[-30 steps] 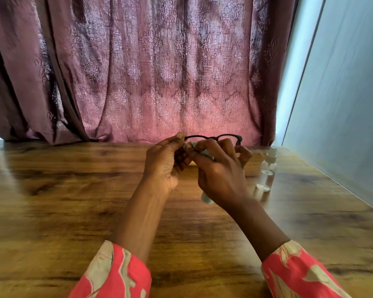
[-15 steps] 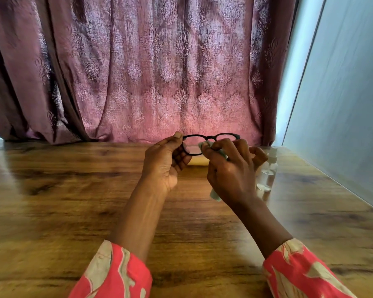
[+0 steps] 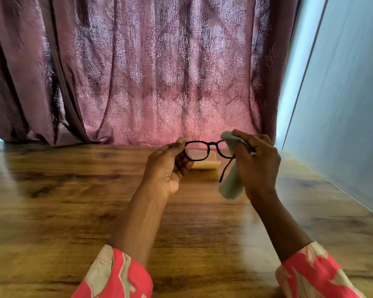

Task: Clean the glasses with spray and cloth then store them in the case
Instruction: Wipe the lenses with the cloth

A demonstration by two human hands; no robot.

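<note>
Black-framed glasses [image 3: 208,147] are held up above the wooden table. My left hand [image 3: 167,166] pinches the frame's left end between thumb and fingers. My right hand [image 3: 256,162] holds a pale grey-green cloth [image 3: 232,181] pressed over the right lens; the cloth's tail hangs down below the hand, and one temple arm dangles beside it. A beige glasses case [image 3: 205,162] lies on the table behind the glasses, partly seen through the left lens. The spray bottle is hidden behind my right hand.
The wooden table [image 3: 73,201] stretches wide to the left and front. A mauve patterned curtain [image 3: 159,72] hangs along its far edge. A pale blue wall [image 3: 342,104] borders the table on the right.
My right hand with the cloth has slid from the left lens across to the right lens, uncovering the left lens and the case and hiding the spray bottle. The left hand stays put.
</note>
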